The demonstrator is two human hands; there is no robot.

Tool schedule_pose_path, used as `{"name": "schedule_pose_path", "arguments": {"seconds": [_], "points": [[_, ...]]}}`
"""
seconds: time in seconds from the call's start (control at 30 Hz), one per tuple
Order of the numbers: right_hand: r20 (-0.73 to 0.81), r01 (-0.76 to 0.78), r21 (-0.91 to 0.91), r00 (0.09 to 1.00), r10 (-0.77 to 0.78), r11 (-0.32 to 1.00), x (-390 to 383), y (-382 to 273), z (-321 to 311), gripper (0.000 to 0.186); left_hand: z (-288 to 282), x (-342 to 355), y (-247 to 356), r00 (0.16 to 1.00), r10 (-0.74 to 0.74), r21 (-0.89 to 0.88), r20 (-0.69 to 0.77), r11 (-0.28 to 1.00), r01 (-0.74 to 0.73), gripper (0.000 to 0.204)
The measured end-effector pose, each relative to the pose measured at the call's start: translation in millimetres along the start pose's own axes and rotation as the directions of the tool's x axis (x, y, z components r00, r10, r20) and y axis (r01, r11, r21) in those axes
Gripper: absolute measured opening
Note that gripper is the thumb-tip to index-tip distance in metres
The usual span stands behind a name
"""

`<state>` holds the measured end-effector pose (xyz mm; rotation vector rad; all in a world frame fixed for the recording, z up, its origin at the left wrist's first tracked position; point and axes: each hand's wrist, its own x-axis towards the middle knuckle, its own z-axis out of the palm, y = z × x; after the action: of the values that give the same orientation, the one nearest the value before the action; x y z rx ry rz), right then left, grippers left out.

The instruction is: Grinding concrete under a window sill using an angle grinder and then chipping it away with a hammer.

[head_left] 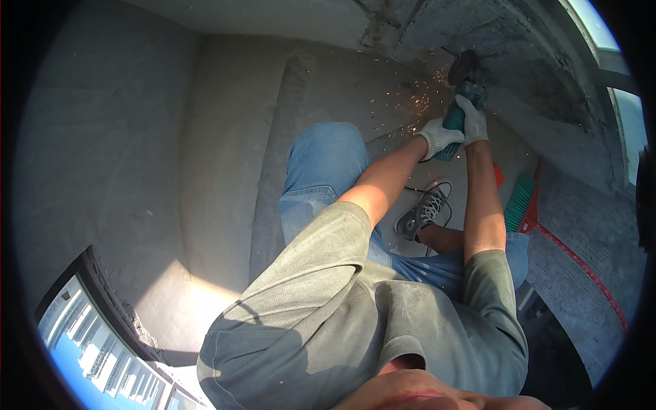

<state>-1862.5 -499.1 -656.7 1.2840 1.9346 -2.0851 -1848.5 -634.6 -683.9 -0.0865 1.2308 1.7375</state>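
Two gloved hands, the left hand [439,136] and right hand [473,124], clasp the green grinder [452,120] at the far right. Beyond, its disc [464,67] throws sparks [421,104] leftward by the rough wall [529,78]; cutting looks underway, unfinished, how much remains I can't tell.

Disc-bladed handheld grinder [453,119] ahead; round-toed lace-up shoe [428,207] nearer, slightly left; long-handled bristle broom [521,199] right of shoe.

Dim walls [116,137], glare from windows [630,126] on 2 sides, sun patch [179,301] lower left, dark fisheye rim
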Motion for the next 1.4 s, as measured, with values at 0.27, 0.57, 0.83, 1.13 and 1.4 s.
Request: {"name": "schedule_pose_path", "arguments": {"seconds": [0.27,0.57,0.83,1.13,1.4], "points": [[-0.029,0.016,-0.004,0.999,-0.016,1.000,-1.6,-1.8,1.1,0.040,0.4,-4.0,4.9,1.000,0.000,0.012,-0.015,1.000,0.000,0.047],[-0.016,-0.002,-0.001,1.000,0.002,1.000,-2.9,-3.3,0.8,0.040,-0.6,0.1,2.6,1.000,0.012,0.042,0.001,0.999,-0.012,0.048],[0.025,0.025,0.028,0.999,-0.025,0.999,1.4,0.0,-1.4,0.040,0.3,5.1,-1.9,0.999,0.016,-0.028,0.028,0.999,-0.015,0.040],[0.033,0.015,0.001,0.999,-0.015,1.000,6.4,2.2,-3.7,0.044,1.3,-1.7,6.0,1.000,-0.010,0.006,0.018,1.000,0.009,0.042],[0.048,0.000,0.027,0.999,-0.002,1.000,3.3,-0.6,-3.3,0.041,2.7,0.4,2.9,1.000,0.016,-0.012,-0.007,1.000,-0.016,0.041]]}}
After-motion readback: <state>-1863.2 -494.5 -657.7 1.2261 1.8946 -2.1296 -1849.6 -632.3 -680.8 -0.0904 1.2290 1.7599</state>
